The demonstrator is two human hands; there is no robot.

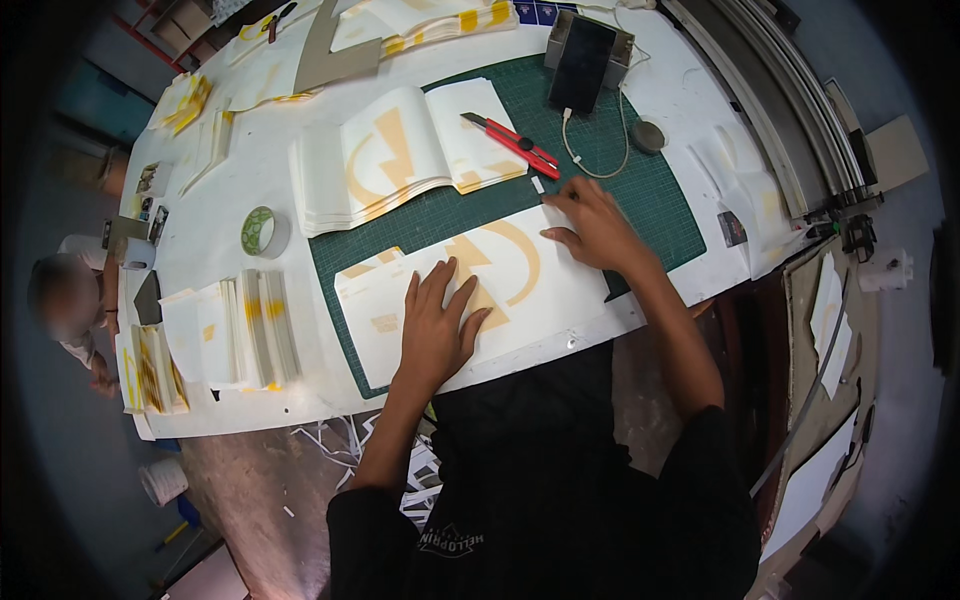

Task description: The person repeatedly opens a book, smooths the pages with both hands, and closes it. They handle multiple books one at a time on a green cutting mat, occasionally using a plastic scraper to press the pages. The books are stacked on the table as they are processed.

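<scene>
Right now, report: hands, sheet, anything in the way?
Left hand spread on sheet. Right hand at its far edge. Sheet on mat. Cutter nearby, off sheet.

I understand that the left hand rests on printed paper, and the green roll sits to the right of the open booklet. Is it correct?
Not quite: in the head view, the green roll sits left of the open booklet; the left hand does rest on printed paper.

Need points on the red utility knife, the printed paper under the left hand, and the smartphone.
Red utility knife [520, 146], head view: on the handle.
Printed paper [535, 308], head view: on its white surface, right of middle.
Smartphone [582, 65], head view: on the dark screen.
</scene>
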